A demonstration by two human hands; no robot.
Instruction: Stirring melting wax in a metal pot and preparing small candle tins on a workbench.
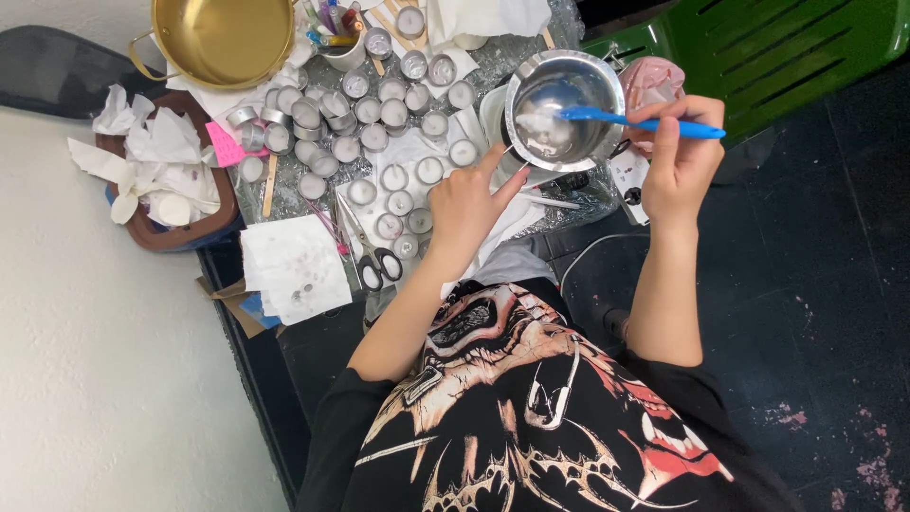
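Closest to the lens is a black t-shirt [531, 417] with a big skull print in cream and red, both bare forearms reaching out from it. Right hand [678, 156] is closed around a blue plastic stick [645, 123], held nearly level so its tip sits inside the small shiny steel bowl [566, 109], down in some cloudy white stuff at the bottom. Left hand [464, 204] is mostly loose, index finger pointing out and touching the bowl's rim or handle area; can't tell if it's really gripping anything.

Just left of that bowl there's a whole crowd of little round metal tealight cups [379, 123], thin aluminium, some with white wax in them, sitting on crinkly clear wrap. Black-handled scissors [374, 256] lie at the near edge, beside a white paper towel [294, 265] with small spots. A pink sticky note [226, 147] sits next to a brown tray [180, 232] stuffed with crumpled white tissue. Up top is a brass-coloured pot [223, 38], smooth and glossy. Off to the right, a green plastic chair [787, 47] over a dark scuffed floor.
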